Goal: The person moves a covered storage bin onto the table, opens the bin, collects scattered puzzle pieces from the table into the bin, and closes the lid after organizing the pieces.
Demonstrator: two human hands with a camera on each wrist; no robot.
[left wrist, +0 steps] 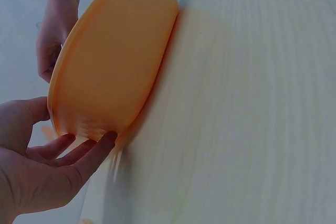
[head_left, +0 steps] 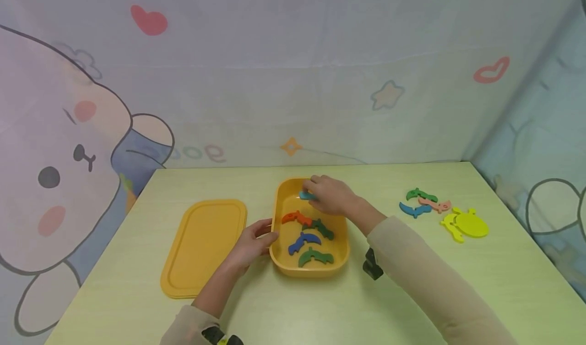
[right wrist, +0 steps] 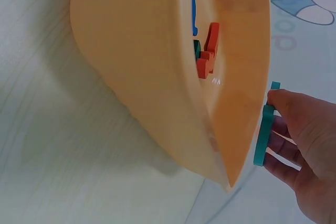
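The orange-yellow plastic tub (head_left: 309,272) stands upright on the table. At its left side my left hand (head_left: 249,243) grips the wall, with the thumb at the rim and the fingers against the outside. Over the tub's far end, my right hand (head_left: 331,195) pinches a teal flat piece (right wrist: 264,139) between thumb and fingers. On the tub floor lie an orange-red curved piece (head_left: 296,217), a dark green piece (head_left: 325,229), a blue piece (head_left: 304,241) and a green piece (head_left: 316,256). The right hand hides part of the tub's far right corner.
A flat yellow lid (head_left: 206,248) lies left of the tub. On the right are a green piece (head_left: 421,195), a pink piece (head_left: 436,205), a blue piece (head_left: 415,210), a yellow piece (head_left: 452,228) and a yellow oval, turtle-like piece (head_left: 473,225). A printed curtain (head_left: 293,90) hangs behind.
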